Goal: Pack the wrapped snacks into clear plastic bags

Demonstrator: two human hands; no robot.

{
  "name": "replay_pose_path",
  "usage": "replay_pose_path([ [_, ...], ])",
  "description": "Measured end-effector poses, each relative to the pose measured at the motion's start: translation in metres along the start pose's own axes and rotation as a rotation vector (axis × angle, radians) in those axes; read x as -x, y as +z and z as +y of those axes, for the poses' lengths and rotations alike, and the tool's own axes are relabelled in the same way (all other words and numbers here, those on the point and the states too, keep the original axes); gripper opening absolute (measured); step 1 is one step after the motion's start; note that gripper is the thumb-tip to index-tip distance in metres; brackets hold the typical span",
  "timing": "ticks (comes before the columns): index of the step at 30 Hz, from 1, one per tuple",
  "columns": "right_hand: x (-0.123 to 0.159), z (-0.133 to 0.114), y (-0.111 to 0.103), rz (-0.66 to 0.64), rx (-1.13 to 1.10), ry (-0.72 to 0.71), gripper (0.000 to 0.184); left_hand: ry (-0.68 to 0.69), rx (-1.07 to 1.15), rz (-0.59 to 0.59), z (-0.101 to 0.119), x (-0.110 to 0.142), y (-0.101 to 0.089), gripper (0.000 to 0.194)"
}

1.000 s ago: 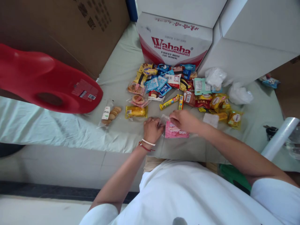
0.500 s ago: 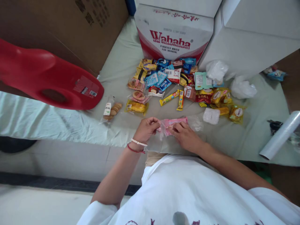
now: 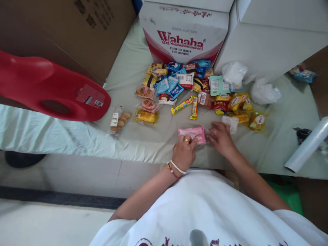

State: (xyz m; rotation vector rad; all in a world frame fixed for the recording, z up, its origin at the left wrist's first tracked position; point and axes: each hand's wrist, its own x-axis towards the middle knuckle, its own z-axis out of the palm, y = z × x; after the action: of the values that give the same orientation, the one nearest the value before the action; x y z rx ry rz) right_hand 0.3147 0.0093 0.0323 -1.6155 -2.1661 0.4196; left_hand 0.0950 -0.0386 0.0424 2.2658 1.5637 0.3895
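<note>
A pink packet (image 3: 193, 131) with white lettering lies flat on the cloth-covered table near its front edge, in clear plastic wrap (image 3: 207, 130). My left hand (image 3: 184, 152), with a ring and two bracelets, has its fingers bent over the packet's lower front and holds it down. My right hand (image 3: 222, 138) is at the packet's right end, thumb and fingers closed in on the loose end of the wrap. Most of that end is hidden by the fingers. Just behind my right hand is a small white wrapped piece (image 3: 232, 123).
Several wrapped snacks (image 3: 176, 83) are heaped before a Wahaba-style white-and-red carton marked Wahaha (image 3: 184, 42). Bagged biscuits (image 3: 123, 119) and a red plastic jug (image 3: 64, 92) lie left. Crumpled white bags (image 3: 265, 94) and a film roll (image 3: 307, 145) are right.
My left hand has moved from the wrap at the packet's left end onto the packet itself. The right hand has left the packet's top and moved right to the wrap's other end.
</note>
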Motion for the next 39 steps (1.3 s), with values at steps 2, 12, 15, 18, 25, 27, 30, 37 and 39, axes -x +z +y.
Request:
replay_pose_path([
  [2, 0.003, -0.004, -0.001, -0.012, -0.030, 0.016, 0.016, 0.004, -0.043, 0.006, 0.000, 0.001, 0.001, 0.039],
  [12, -0.029, -0.086, 0.013, -0.352, 0.085, 0.092, 0.024, 0.033, 0.053, -0.001, -0.002, 0.005, -0.006, 0.022],
  [15, -0.031, -0.088, 0.021, -0.382, 0.115, 0.083, 0.024, -0.008, 0.295, 0.188, -0.022, 0.015, -0.010, 0.026],
  [18, -0.029, -0.085, 0.023, -0.370, 0.112, 0.079, 0.024, -0.277, 0.273, 0.380, -0.040, 0.016, -0.004, 0.039],
  [25, -0.013, -0.079, 0.014, -0.217, -0.200, 0.164, 0.020, -0.280, 0.218, 0.419, -0.025, -0.006, 0.019, 0.028],
  [27, -0.002, -0.073, 0.007, -0.168, -0.513, 0.283, 0.023, -0.143, 0.264, 0.520, -0.012, -0.006, 0.021, 0.024],
  [30, 0.016, -0.062, 0.000, -0.119, -1.088, 0.530, 0.040, 0.218, 0.191, 0.575, 0.005, -0.003, 0.026, 0.023],
  [37, 0.065, -0.025, -0.012, 0.086, -1.492, 0.883, 0.040, 0.756, 0.246, 0.058, 0.017, -0.005, 0.030, 0.050],
  [39, 0.076, 0.003, -0.033, 0.264, -1.474, 0.879, 0.039, 0.737, 0.305, 0.034, 0.006, 0.001, 0.024, 0.053],
])
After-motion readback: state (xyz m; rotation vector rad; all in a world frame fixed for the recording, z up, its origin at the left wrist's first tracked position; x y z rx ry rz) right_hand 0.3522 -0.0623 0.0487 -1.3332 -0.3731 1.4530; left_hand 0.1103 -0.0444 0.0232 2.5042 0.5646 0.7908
